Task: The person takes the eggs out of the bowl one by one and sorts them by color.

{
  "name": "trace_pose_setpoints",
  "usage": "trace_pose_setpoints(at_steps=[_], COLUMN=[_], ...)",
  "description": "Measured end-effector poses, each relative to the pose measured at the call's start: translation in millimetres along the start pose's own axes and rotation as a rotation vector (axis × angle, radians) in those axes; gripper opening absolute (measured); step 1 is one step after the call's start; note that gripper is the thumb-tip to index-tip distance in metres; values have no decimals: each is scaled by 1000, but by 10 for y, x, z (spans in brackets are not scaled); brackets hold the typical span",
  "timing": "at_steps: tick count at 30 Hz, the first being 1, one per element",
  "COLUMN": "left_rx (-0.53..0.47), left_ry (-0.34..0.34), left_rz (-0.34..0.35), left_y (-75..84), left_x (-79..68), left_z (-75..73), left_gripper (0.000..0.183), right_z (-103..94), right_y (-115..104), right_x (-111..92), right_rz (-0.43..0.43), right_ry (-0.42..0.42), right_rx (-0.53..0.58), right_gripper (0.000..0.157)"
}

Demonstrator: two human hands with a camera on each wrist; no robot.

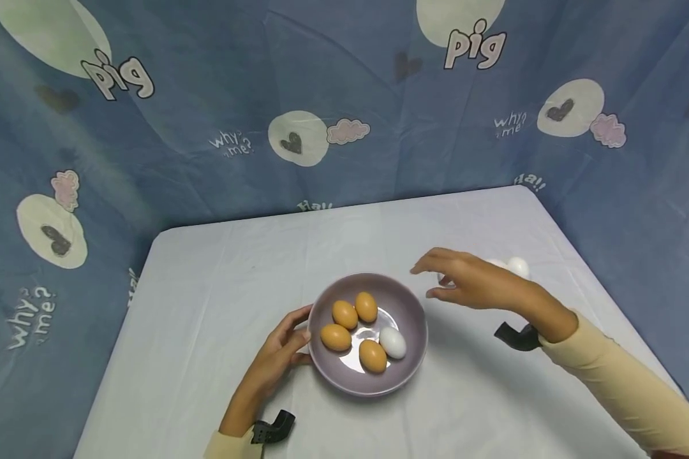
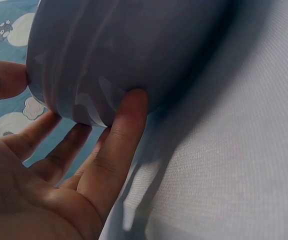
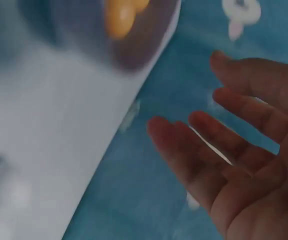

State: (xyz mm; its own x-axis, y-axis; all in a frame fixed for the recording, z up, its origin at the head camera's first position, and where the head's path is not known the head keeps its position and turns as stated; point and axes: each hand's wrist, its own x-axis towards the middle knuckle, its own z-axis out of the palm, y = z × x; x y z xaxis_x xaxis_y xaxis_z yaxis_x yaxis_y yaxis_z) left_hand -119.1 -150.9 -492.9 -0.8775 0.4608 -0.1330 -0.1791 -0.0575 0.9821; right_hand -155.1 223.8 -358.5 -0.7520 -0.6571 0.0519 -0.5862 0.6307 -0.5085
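A mauve bowl point(image 1: 368, 386) stands on the table with several brown eggs point(image 1: 335, 337) and one white egg point(image 1: 393, 342) inside it. My left hand point(image 1: 279, 350) holds the bowl at its left side, thumb near the rim; in the left wrist view its fingertips point(image 2: 134, 102) lie against the outer wall. To the right of the bowl, my right hand point(image 1: 471, 280) hovers over the table with fingers loosely bent and nothing in them. Behind that hand, more white eggs point(image 1: 518, 267) show, partly hidden by it.
A white cloth covers the table point(image 1: 218, 280). Blue patterned fabric point(image 1: 344, 76) hangs along the back and sides. Black straps point(image 1: 272, 427) sit on both wrists.
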Motion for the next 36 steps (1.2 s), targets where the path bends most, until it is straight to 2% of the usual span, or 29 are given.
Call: trace_pose_setpoints(at_steps=[4,8,12,21,27,36], left_rx=[-5,-5,-1,-3,-1,-2], left_ry=[-11,-4,-1,2,2,-11], left_rz=[13,1,-4,-1,12,26], left_y=[5,5,-1,1,6,-16], left_x=[-4,2,15,1,5,2], left_z=[-1,-3,-4,-2,8,10], left_gripper=[50,49,50,50,50,51], right_z=[159,393,593,834,877,928], right_y=[-198,-265,-289,-282,-317,-316], right_x=[187,323,397,424,433,424], right_rz=[-62,-96,-127,-177,-194,-192], right_ry=[-143,-268,-358,-410,-433,-449], right_rx=[39,-19,-51,-104,-168,-207], right_gripper=[39,37,36,33,29,28])
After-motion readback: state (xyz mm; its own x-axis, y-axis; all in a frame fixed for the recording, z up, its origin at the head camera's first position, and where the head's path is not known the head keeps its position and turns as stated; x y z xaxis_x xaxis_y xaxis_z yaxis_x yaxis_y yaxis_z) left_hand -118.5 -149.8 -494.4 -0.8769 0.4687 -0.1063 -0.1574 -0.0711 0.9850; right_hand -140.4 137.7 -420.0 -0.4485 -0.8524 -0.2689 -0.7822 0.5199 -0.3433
